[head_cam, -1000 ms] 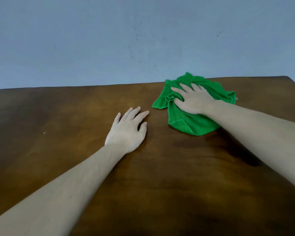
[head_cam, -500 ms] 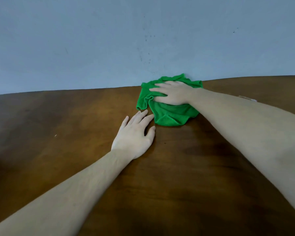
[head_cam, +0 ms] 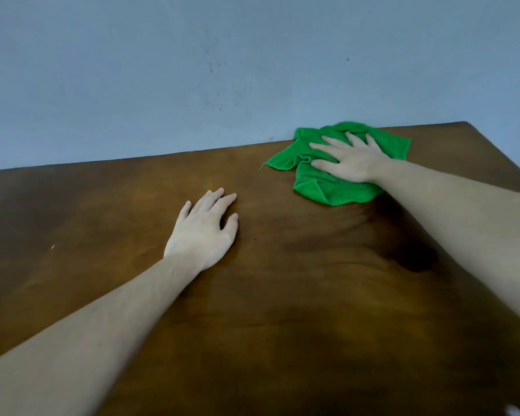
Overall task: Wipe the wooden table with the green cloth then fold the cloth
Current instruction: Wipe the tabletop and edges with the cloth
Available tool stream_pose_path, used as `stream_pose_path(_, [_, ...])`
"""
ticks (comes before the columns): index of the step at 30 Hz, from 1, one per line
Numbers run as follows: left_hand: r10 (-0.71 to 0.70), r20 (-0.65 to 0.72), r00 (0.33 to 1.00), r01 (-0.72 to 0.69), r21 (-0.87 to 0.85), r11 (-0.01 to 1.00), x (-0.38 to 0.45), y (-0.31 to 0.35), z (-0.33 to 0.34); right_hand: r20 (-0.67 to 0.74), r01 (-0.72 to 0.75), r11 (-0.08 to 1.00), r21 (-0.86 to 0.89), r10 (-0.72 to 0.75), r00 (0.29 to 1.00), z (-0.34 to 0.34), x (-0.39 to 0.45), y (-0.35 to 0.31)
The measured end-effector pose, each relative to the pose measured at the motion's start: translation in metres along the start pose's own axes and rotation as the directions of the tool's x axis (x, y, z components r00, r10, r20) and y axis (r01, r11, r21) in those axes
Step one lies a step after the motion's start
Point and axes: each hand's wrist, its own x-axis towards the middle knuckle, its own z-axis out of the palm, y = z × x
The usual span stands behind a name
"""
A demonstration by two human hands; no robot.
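Note:
The green cloth (head_cam: 327, 187) lies crumpled at the far right of the wooden table (head_cam: 282, 295), against the wall. My right hand (head_cam: 348, 159) presses flat on top of it with fingers spread, covering its middle. My left hand (head_cam: 204, 228) rests palm down on the bare wood, left of and nearer than the cloth, holding nothing. About a hand's width of wood separates the two.
A blue-grey wall (head_cam: 222, 70) rises straight from the table's far edge. The table's far right corner (head_cam: 466, 123) is just beyond the cloth. A small pale speck (head_cam: 52, 247) lies on the wood at the left.
My right hand has slid the cloth back to the right along the far edge, away from my left hand. The left hand has stayed flat on the wood.

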Motion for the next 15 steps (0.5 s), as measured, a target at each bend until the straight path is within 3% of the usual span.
stream_pose_path(3, [0.007,-0.003,1.0,-0.007,0.005,1.0,-0.001,0.0,0.0,0.02,0.035,0.999,-0.015,-0.035,0.999,0.007,-0.031,-0.011])
stream_pose_path(10, [0.017,-0.012,1.0,-0.017,0.017,1.0,-0.003,0.002,-0.001,0.006,0.279,0.956,-0.096,-0.28,0.96,0.021,-0.09,-0.009])
stream_pose_path(15, [0.055,-0.047,0.997,-0.056,-0.017,0.998,-0.008,0.0,0.0,-0.028,0.201,0.977,-0.074,-0.203,0.979,0.011,-0.072,0.02])
